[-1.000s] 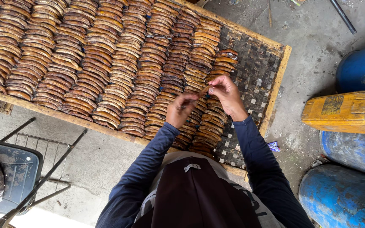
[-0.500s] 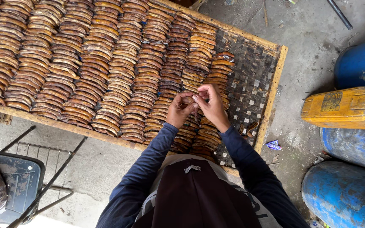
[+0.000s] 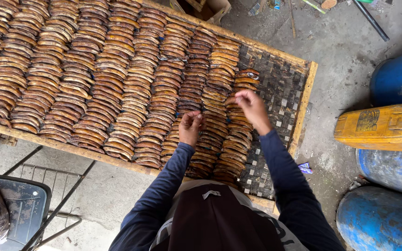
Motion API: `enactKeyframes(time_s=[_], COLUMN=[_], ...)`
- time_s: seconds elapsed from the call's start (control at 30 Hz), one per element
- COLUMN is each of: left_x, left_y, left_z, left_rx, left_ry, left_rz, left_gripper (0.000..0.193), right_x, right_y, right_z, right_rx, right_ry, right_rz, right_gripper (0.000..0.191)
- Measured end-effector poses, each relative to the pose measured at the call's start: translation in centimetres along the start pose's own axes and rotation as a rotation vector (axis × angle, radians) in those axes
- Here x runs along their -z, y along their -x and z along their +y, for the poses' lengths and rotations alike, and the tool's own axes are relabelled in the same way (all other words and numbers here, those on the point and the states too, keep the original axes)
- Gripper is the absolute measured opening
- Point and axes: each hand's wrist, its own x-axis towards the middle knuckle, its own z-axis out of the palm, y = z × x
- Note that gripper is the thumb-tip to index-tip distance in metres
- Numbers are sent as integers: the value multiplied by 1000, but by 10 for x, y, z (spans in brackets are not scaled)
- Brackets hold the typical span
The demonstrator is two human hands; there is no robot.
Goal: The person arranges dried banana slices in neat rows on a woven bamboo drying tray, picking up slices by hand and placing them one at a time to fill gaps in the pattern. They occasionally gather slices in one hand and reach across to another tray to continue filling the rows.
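A brown slice (image 3: 231,100) is pinched between the thumb and fingertips of the right hand (image 3: 253,108), which is held over the right-hand rows of the tray (image 3: 305,95). The left hand (image 3: 191,126) is curled into a loose fist just beside it, above the next rows to the left; its fingers are folded inward, and whether anything is held inside them cannot be told.

The pinched slice is seen only in part, at the fingertips. Its long axis appears to run roughly across the tray, in line with the slices (image 3: 117,83) already laid there, though its exact tilt cannot be made out. It is flat, elongated and slightly curved, dark brown with a lighter orange-brown edge, and a dull, dried surface is shown.

The laid slices are arranged in long overlapping rows, each lapped over the next like roof tiles, with the rows running away from the person. Most of the tray is covered; a strip of woven mat (image 3: 280,88) at the right end is left bare. The tray is framed in pale wood.

To the right, on the concrete floor, a yellow jerrycan (image 3: 378,126) is lying on its side beside blue drums (image 3: 391,83). At lower left a dark chair (image 3: 19,209) is seen.
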Motion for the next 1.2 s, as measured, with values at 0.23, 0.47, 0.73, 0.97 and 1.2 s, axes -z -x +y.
enactKeyframes(time_s=[0.23, 0.47, 0.73, 0.97, 1.2], left_x=[46, 95, 109, 102, 103], left_y=[2, 34, 51, 59, 67], left_z=[1, 28, 36, 29, 29], left_rx=[-61, -137, -166, -147, -187], left_ry=[-67, -134, -94, -136, -101], left_rz=[111, 178, 241, 215, 165], left_gripper=[13, 14, 11, 11, 8], right_x=[17, 33, 35, 37, 61], right_y=[-115, -151, -140, -125, -98], right_z=[12, 33, 41, 35, 60], right_rx=[194, 236, 162, 101, 217], right_ry=[-3, 239, 136, 103, -263], right_rz=[106, 272, 390, 479, 519], right_gripper=[13, 13, 10, 9, 18])
